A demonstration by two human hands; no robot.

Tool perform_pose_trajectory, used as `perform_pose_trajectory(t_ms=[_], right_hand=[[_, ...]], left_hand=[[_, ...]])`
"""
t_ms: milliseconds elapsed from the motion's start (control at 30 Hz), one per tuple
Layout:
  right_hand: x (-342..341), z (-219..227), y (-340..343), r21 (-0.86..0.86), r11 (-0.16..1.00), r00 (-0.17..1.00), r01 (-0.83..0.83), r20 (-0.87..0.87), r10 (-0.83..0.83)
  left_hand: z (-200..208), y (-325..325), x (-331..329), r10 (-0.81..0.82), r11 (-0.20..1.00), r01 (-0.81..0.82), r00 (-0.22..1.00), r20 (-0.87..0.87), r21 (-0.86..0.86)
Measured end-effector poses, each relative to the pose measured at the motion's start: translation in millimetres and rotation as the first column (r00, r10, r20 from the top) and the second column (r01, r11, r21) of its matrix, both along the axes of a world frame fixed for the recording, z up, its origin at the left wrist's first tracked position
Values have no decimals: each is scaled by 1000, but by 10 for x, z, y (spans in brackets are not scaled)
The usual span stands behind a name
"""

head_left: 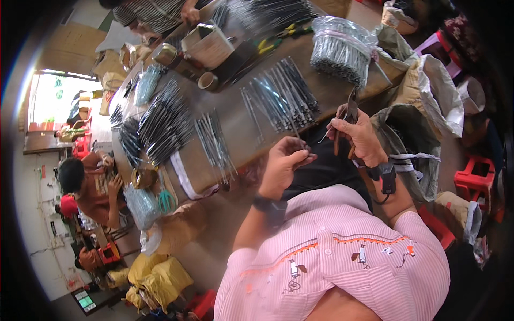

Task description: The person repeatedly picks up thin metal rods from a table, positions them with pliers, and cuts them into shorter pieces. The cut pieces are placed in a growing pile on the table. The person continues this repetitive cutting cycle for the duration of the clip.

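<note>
My right hand [360, 135] is closed round a pair of pliers [350, 109], jaws pointing up and away from me. A short, thin bright wire piece [323, 136] sticks out beside its thumb and fingertips. Just left of it, my left hand [287, 161] has its fingers pinched together at the table edge, apparently on a thin metal rod [294, 127] that runs up toward the table. Beyond the hands lies a row of dark metal rods [286, 93], side by side. A smaller group of rods [213, 139] rests further left, ends over the edge.
Bundled rods in clear plastic [342, 51] stand at the table's far right. Yellow-handled pliers [269, 45], an open box [208, 45] and a rod heap [166, 123] lie further off. Sacks [409, 147] and a red stool [475, 175] flank my right. Other people work across and left.
</note>
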State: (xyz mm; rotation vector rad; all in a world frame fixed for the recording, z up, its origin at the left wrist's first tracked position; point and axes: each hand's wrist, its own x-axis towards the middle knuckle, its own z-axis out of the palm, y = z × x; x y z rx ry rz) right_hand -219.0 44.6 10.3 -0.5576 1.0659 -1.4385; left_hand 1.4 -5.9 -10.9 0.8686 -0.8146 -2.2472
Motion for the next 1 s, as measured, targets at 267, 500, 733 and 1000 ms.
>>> perform_pose_trajectory(t_ms=[267, 500, 733, 1000], right_hand=[[343, 9, -31, -20, 999, 970, -42, -239, 36], [487, -112, -33, -78, 994, 950, 74, -296, -94], [282, -141, -137, -101, 985, 967, 139, -202, -157], [250, -232, -88, 116, 991, 996, -73, -35, 78]], left_hand=[[76, -12, -22, 13, 982, 1, 997, 71, -189], [9, -42, 40, 26, 992, -7, 988, 154, -122], [-8, -9, 123, -78, 985, 100, 985, 156, -139], [55, 9, 60, -262, 959, 276, 951, 162, -69]])
